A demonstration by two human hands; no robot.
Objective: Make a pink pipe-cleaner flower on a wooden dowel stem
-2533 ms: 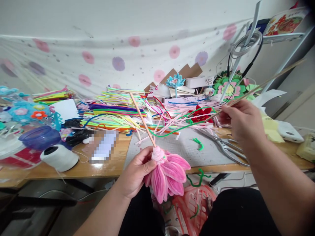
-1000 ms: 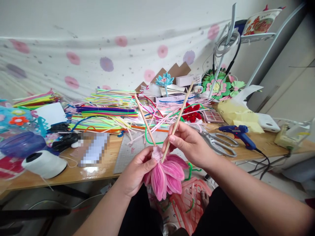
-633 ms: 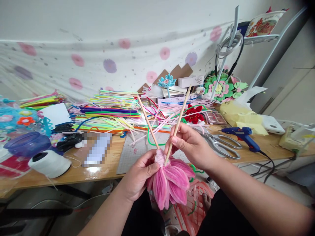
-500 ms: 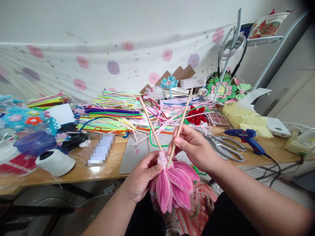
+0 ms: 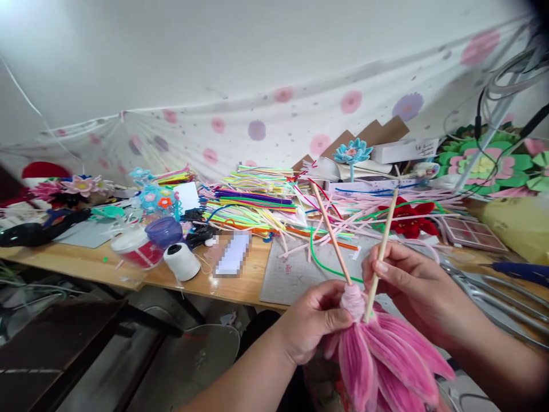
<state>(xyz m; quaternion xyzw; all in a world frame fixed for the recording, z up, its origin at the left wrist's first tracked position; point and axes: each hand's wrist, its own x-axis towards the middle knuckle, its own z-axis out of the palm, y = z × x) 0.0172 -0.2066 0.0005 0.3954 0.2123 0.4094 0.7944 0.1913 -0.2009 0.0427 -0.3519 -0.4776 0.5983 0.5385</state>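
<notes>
On the desk (image 5: 251, 277), a purple bowl (image 5: 164, 232) stands beside a red-and-white tub (image 5: 139, 252), their contents seemingly unclear. The left hand (image 5: 315, 323) clamps its fingers on the pink flower (image 5: 355, 360) at its wrapped base, petals below; the right hand (image 5: 418, 286) pinches a pale stick (image 5: 385, 234).

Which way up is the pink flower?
Upside down: petals hang below the left hand, and the stick stem points up from the wrapped base.
</notes>
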